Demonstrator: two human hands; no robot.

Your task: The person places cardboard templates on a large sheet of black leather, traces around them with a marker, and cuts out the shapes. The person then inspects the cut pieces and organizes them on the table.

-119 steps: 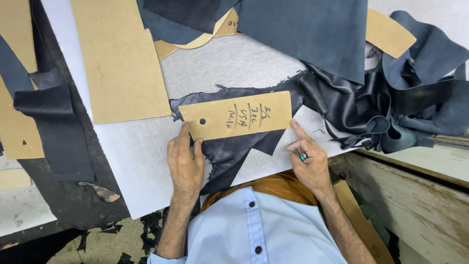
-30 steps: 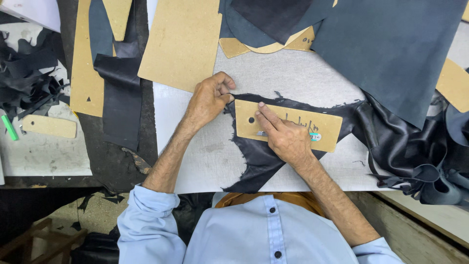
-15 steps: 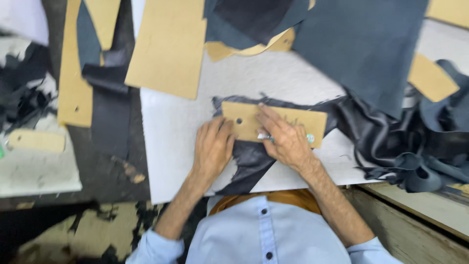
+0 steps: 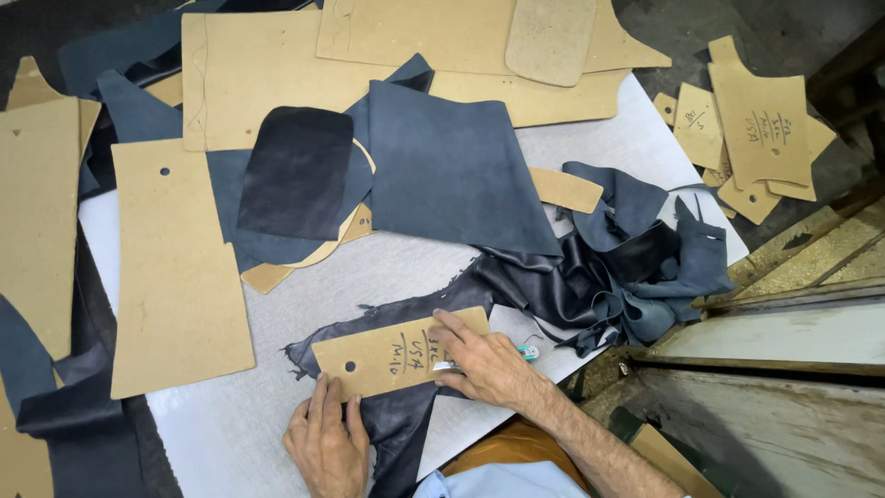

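Cardboard pattern piece (image 4: 392, 354) lies low in the centre of the frame, flat on a scrap of dark leather (image 4: 406, 415) on the white bench (image 4: 221, 433). Your left hand (image 4: 324, 445) presses its lower left edge, fingers flat and spread, grip closed on nothing. Your right hand (image 4: 484, 364) rests on its right end with a small silvery tool (image 4: 527, 351) under the fingers; how tightly that grip holds it you cannot tell. Crumpled dark leather (image 4: 608, 267) heaps right of centre.
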